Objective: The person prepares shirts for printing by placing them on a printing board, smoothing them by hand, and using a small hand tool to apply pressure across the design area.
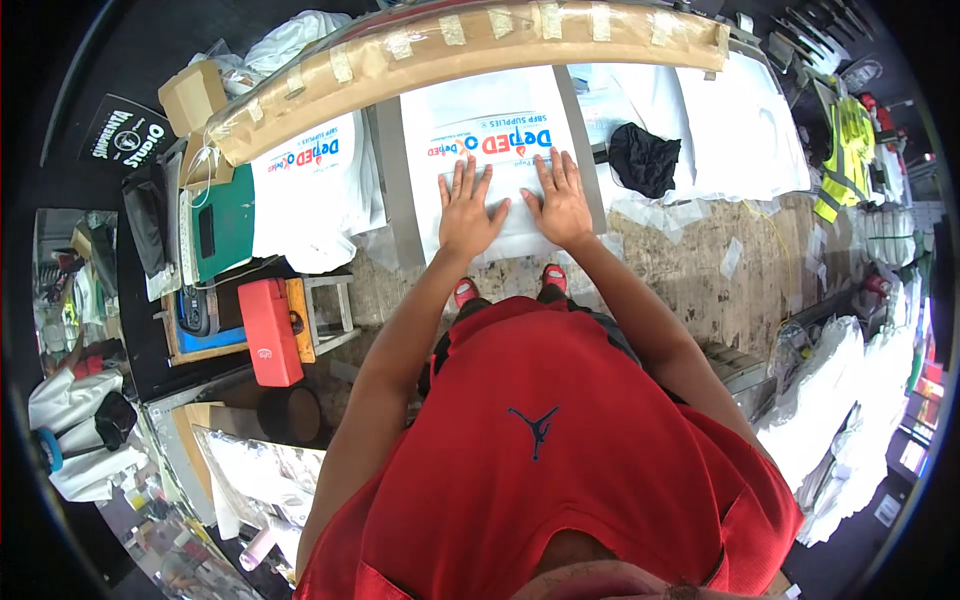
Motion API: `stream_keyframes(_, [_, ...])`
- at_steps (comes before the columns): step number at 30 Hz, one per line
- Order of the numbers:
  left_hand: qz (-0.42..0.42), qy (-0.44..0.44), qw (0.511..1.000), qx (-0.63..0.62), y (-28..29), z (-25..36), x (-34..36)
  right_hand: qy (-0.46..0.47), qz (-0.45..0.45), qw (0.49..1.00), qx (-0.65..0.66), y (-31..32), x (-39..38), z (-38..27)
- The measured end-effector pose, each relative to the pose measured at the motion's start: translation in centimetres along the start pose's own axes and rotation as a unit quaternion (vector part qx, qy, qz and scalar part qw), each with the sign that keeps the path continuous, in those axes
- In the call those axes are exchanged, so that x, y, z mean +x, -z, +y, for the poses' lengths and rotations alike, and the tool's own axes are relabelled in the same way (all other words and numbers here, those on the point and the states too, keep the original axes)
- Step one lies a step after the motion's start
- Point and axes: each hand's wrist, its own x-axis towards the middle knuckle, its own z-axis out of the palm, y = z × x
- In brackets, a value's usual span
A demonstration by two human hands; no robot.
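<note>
A white printed sheet [480,100], of cloth or plastic, lies flat on a grey board [399,200] in front of me. Blue and red lettering runs across it, upside down from my side. My left hand [468,215] rests palm down on the sheet's lower left part, fingers spread. On the lower right part lies my right hand [562,205], also flat with fingers apart. The two thumbs point toward each other with a gap between them. Neither hand grips anything; both cover some of the sheet below the print.
A long brown-wrapped bar [450,42] with tape strips crosses beyond the board. Left are a stack of printed white sheets [290,205], a green panel [228,215] and a red case [268,330]. Right are a crumpled black cloth [643,160], white sheets [745,130] and a yellow vest [848,150].
</note>
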Motion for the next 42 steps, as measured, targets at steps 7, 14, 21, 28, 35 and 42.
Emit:
stream_keyframes(7, [0.005,-0.012,1.0,0.014,0.0,0.1,-0.4,0.004,0.011,1.0,0.004,-0.5,-0.2,-0.2])
stream_keyframes(14, [0.011,-0.018,1.0,0.006,-0.1,-0.2,-0.3,0.001,0.0,1.0,-0.008,-0.1,0.2,-0.5])
stream_keyframes(21, [0.041,-0.016,0.999,-0.014,-0.4,-0.1,0.2,-0.01,-0.002,1.0,-0.011,-0.3,0.3,-0.1])
stream_keyframes(28, [0.023,0.101,0.992,0.074,-0.7,1.9,5.7,-0.016,-0.01,1.0,-0.011,-0.1,0.4,-0.1])
stream_keyframes(35, [0.034,-0.013,0.998,0.048,-3.0,1.0,6.3,-0.014,-0.015,1.0,0.001,0.0,0.4,0.0])
stream_keyframes(42, [0.007,0.001,0.997,0.077,-3.9,1.1,6.2,-0.014,-0.017,1.0,0.021,-0.1,0.4,0.4])
